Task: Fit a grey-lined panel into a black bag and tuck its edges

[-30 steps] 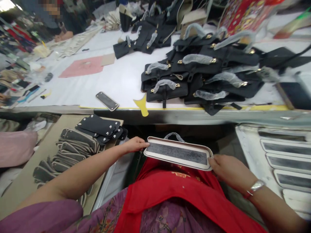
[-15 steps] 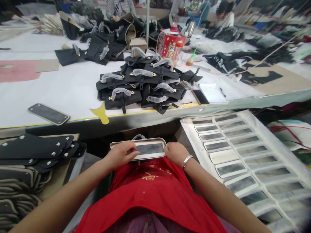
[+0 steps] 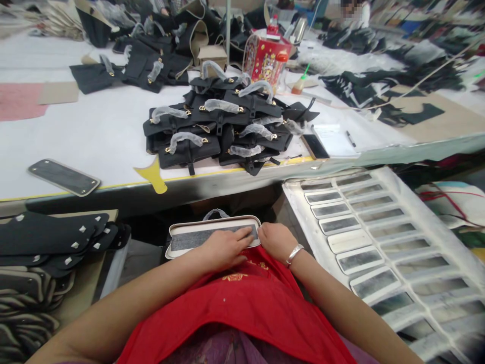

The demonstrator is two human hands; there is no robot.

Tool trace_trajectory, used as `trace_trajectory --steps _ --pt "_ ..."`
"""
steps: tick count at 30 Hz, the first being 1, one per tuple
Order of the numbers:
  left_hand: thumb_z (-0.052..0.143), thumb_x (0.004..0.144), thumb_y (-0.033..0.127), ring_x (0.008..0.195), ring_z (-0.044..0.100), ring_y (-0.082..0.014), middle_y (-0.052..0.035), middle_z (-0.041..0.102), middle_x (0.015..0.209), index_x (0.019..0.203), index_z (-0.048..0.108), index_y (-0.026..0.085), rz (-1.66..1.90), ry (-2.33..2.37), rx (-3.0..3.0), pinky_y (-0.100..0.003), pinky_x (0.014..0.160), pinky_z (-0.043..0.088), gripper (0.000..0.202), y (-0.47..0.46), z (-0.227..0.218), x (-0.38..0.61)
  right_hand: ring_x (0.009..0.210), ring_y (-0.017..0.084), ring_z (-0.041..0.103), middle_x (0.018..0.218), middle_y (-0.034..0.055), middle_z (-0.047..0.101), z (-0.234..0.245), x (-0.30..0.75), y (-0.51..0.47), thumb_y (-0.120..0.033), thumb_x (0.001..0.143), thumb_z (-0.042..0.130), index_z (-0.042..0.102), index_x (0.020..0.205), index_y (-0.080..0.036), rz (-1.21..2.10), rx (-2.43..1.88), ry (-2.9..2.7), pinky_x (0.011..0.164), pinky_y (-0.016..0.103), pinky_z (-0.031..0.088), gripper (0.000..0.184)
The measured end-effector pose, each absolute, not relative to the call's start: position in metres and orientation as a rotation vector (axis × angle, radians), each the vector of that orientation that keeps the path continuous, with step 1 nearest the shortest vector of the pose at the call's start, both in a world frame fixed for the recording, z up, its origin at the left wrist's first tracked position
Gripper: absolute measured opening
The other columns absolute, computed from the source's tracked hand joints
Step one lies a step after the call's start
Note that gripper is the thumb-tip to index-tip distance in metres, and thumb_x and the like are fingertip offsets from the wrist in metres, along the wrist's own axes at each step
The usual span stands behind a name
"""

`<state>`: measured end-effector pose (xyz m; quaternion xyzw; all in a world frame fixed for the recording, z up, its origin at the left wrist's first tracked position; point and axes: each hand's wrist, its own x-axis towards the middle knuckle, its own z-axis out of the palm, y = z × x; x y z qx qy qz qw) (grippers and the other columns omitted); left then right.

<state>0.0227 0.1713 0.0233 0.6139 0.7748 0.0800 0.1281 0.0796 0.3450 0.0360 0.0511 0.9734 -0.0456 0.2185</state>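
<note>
On the desk [image 3: 106, 131], between the grey strip [image 3: 63, 177] and the pile of black bags [image 3: 210, 121], there is bare white surface where a hand could pass; at its front edge lies a yellow piece [image 3: 154, 175]. The bags block the way straight ahead. At right, the white tray [image 3: 413, 212] leaves open room above it. At left, stacked black panels [image 3: 49, 235] are an obstacle, with a gap between them and the white-rimmed panel [image 3: 189, 240].

Matt panel [image 3: 189, 241], glossy metal bracelet [image 3: 294, 254]
</note>
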Motion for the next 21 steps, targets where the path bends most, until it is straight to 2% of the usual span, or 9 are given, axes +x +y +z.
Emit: trace_trajectory --steps 3,7,10,13,17,21 --pt "0.049 0.083 0.041 0.102 0.058 -0.0252 -0.0128 0.037 0.139 0.130 0.041 0.018 0.265 2.253 1.786 -0.033 0.076 0.050 0.053 0.172 0.024 0.021 0.078 0.023 0.064 0.082 0.0151 0.065 0.037 0.079 0.352 -0.028 0.091 0.031 0.057 0.078 -0.012 -0.340 0.156 2.683 0.067 0.028 0.043 0.033" --pt "0.050 0.082 0.044 0.100 0.058 -0.0246 -0.0110 0.038 0.138 0.125 0.045 0.019 0.337 2.246 1.782 -0.032 0.077 0.049 0.050 0.172 0.021 0.019 0.060 0.014 0.063 0.069 0.0055 0.063 0.028 0.082 0.372 -0.036 0.093 0.028 0.048 0.077 -0.016 -1.251 0.438 2.193 0.058 0.023 0.048 0.033" --pt "0.052 0.080 0.047 0.097 0.059 -0.0241 -0.0094 0.038 0.139 0.124 0.046 0.021 0.355 2.239 1.766 -0.032 0.074 0.049 0.051 0.172 0.020 0.018 0.054 0.011 0.061 0.067 0.0007 0.061 0.016 0.083 0.386 -0.040 0.088 0.045 0.045 0.079 -0.016 -1.740 0.549 1.701 0.052 0.020 0.049 0.026" --pt "0.054 0.079 0.047 0.096 0.059 -0.0238 -0.0091 0.039 0.137 0.123 0.046 0.021 0.362 2.233 1.754 -0.031 0.072 0.049 0.052 0.171 0.020 0.016 0.051 0.008 0.060 0.065 -0.0004 0.062 0.007 0.082 0.391 -0.046 0.076 0.063 0.044 0.079 -0.016 -1.870 0.536 1.528 0.048 0.015 0.048 0.035" --pt "0.053 0.080 0.047 0.096 0.059 -0.0237 -0.0069 0.041 0.136 0.120 0.048 0.020 0.367 2.220 1.744 -0.030 0.069 0.049 0.049 0.172 0.020 0.014 0.047 0.008 0.059 0.060 -0.0011 0.062 0.001 0.074 0.391 -0.046 0.070 0.069 0.045 0.075 -0.015 -1.781 0.597 1.532 0.041 0.013 0.045 0.039" --pt "0.054 0.079 0.047 0.099 0.058 -0.0222 -0.0075 0.041 0.135 0.120 0.048 0.021 0.387 2.186 1.721 -0.028 0.073 0.048 0.048 0.173 0.019 0.010 0.035 0.004 0.050 0.049 -0.0062 0.056 -0.011 0.064 0.396 -0.041 0.066 0.074 0.043 0.070 -0.016 -1.763 0.630 1.300 0.033 0.009 0.038 0.041"
